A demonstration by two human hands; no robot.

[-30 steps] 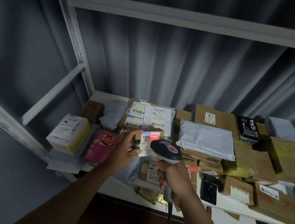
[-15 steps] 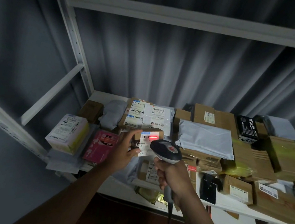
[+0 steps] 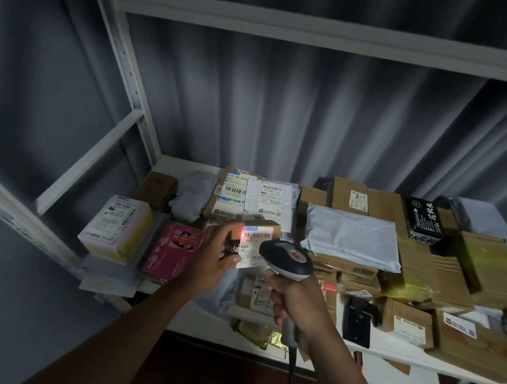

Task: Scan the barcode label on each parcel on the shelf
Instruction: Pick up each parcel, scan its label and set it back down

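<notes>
Left hand (image 3: 211,261) grips a small cardboard parcel (image 3: 256,242); red scan light falls on its barcode label (image 3: 255,245). Right hand (image 3: 294,304) clasps the barcode scanner (image 3: 287,259), aimed at it. "2005" is readable on the label behind.

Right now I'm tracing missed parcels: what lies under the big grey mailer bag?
The grey mailer bag lies across brown cardboard boxes; their front edges show below it. Anything further underneath is covered.

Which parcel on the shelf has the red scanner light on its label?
The small brown box that the left hand holds up; the others lie unlit.
</notes>
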